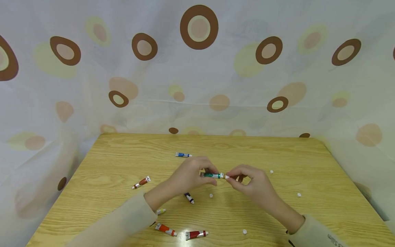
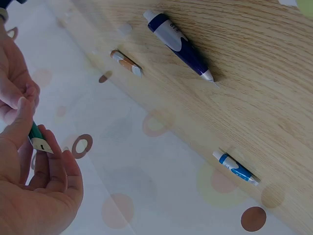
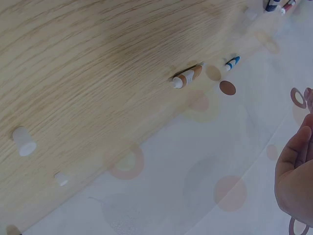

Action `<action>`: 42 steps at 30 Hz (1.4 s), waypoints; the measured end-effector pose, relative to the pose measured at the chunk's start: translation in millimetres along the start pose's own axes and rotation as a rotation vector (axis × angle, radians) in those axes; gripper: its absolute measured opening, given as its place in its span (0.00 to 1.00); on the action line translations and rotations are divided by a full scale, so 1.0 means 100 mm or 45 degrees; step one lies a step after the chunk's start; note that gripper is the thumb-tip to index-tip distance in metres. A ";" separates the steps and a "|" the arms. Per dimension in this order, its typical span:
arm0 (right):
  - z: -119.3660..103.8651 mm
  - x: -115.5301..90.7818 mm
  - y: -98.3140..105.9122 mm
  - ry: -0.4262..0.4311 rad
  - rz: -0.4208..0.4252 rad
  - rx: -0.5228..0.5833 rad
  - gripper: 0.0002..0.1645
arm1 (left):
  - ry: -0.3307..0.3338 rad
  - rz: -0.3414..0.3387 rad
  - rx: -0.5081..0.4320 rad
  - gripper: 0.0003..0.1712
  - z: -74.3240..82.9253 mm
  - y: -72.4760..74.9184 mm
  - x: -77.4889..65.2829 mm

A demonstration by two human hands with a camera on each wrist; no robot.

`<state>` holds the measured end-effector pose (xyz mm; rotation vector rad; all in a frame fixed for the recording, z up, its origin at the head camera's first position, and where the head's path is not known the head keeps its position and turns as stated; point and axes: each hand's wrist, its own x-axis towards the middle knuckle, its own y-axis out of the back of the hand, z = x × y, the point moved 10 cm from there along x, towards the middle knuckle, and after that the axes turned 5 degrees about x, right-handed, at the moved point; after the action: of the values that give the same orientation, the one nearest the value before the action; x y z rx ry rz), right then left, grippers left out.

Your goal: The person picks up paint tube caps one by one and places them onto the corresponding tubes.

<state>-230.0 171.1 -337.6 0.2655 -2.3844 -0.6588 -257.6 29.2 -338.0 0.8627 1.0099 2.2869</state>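
Note:
A small green paint tube (image 1: 212, 175) is held up over the table between both hands. My left hand (image 1: 197, 173) grips its body between thumb and fingers, and the flat silver tail (image 2: 41, 145) shows in the left wrist view. At the other end, my right hand (image 1: 254, 180) pinches the tube's tip; its fingers hide that end, so whether a cap is on it I cannot tell. An ochre paint tube (image 3: 188, 77) lies on the table beyond the hands. Beneath the left hand is a dark blue tube (image 1: 189, 198), close to a loose white cap (image 1: 211, 195).
Around the left arm lie a blue tube (image 1: 183, 155), a brown tube (image 1: 141, 182), a partly covered yellow tube (image 1: 161, 211), an orange tube (image 1: 166, 230) and a dark red tube (image 1: 196, 235). More white caps (image 1: 299, 195) are scattered rightward. Patterned cloth (image 1: 197, 75) surrounds the wooden table (image 1: 123, 147).

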 end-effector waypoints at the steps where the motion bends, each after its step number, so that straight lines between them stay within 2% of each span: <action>1: 0.00 0.00 -0.01 0.005 -0.002 0.003 0.11 | -0.005 0.001 -0.004 0.13 0.01 0.00 0.00; 11: -0.08 -0.02 -0.03 0.070 0.004 0.015 0.14 | -0.086 0.032 -0.008 0.14 0.13 0.00 -0.01; 20: -0.10 -0.03 -0.03 0.080 0.006 0.023 0.14 | -0.145 0.048 0.003 0.12 0.17 -0.01 -0.03; 25: -0.09 -0.03 -0.02 0.070 0.011 0.019 0.13 | -0.139 0.030 -0.027 0.08 0.17 -0.01 -0.04; 34: -0.10 -0.03 -0.01 0.090 0.000 0.013 0.14 | -0.067 0.038 -0.023 0.07 0.15 -0.01 -0.03; 42: -0.11 -0.04 0.00 0.081 -0.003 0.018 0.13 | -0.107 0.052 -0.013 0.08 0.18 0.01 -0.03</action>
<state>-220.1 168.3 -331.9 0.2915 -2.3290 -0.6257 -242.4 35.0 -328.7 0.9749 0.9520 2.2674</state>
